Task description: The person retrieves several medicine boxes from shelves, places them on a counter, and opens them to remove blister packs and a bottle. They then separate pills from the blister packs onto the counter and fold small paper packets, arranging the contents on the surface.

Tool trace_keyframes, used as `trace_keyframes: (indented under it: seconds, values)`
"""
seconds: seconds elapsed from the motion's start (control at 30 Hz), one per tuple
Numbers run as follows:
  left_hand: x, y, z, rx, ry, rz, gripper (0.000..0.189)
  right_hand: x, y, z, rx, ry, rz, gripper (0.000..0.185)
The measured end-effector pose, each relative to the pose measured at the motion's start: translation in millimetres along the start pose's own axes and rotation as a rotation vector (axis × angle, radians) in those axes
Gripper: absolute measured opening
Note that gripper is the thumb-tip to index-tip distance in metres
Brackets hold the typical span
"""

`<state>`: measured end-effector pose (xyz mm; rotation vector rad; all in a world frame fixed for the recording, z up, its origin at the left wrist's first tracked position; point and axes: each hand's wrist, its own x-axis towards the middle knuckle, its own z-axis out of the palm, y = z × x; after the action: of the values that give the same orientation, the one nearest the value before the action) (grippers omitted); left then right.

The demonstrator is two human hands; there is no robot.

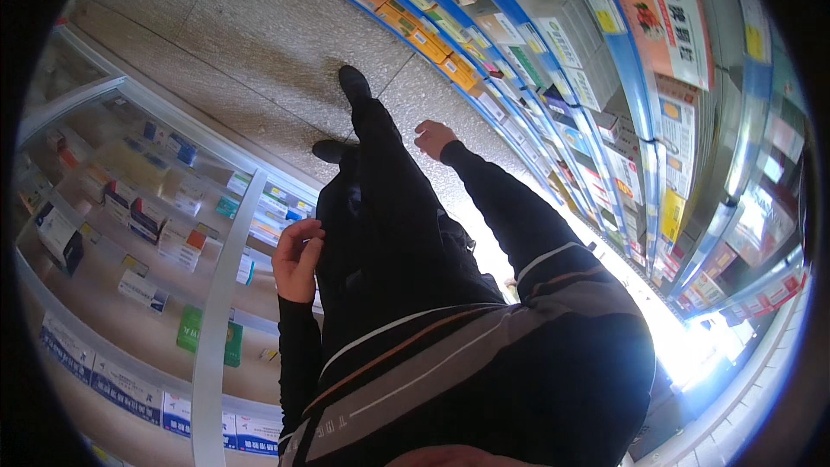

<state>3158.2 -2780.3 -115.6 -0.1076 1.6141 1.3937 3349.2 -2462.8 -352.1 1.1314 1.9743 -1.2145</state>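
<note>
My left hand (297, 259) hangs beside my left thigh, its fingers loosely bent and nothing in it. It is nearest the glass display counter, whose pale metal frame (217, 311) runs past it. Medicine boxes lie inside the counter, among them a green box (189, 327) and a white box (142, 290). My right hand (434, 141) is held out over the floor on the other side of my legs, also with nothing in it. Its fingers are slightly curled and apart. Orange boxes (428, 45) sit on the low shelf beyond it.
Blue-edged shelves (635, 91) packed with boxes rise along my right side, with price tags on their edges. A printed sign (668, 19) stands on one shelf. Grey floor tiles (259, 39) form an aisle ahead of my black shoes (355, 83). Bright light glares behind me at right.
</note>
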Motion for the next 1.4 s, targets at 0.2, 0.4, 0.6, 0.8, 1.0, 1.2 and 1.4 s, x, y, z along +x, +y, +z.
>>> trace_keyframes:
  seconds: [0.2,0.4,0.6,0.8,1.0,1.2,1.4]
  values:
    - [-14.3,17.6,-5.9,0.02,-0.039,0.07,0.032,-10.8,2.0,2.2,-0.025,0.105,-0.088,0.03]
    - [-19.4,27.8,-26.3,-0.022,0.016,0.149,0.032,-6.6,-13.7,-6.8,-0.232,0.128,-0.017,0.032]
    - [7.2,18.5,-49.7,-0.07,0.1,0.117,0.03,39.0,-59.6,-24.0,-0.293,0.088,-0.05,0.029]
    - [45.0,54.2,-70.6,0.015,0.185,-0.057,0.03,129.5,-134.8,-33.7,-0.313,0.008,-0.071,0.026]
    - [22.9,134.1,-134.7,0.352,-0.147,-0.111,0.009,167.1,-237.3,-32.4,0.12,0.012,-0.32,0.027]
    - [-60.8,120.4,-184.8,0.118,0.012,-0.495,0.01,148.6,-253.9,-36.9,0.15,0.169,-0.343,0.029]
    - [-91.0,72.0,-199.7,0.164,0.084,-0.521,0.012,109.9,-165.7,-26.0,-0.163,0.188,-0.181,0.031]
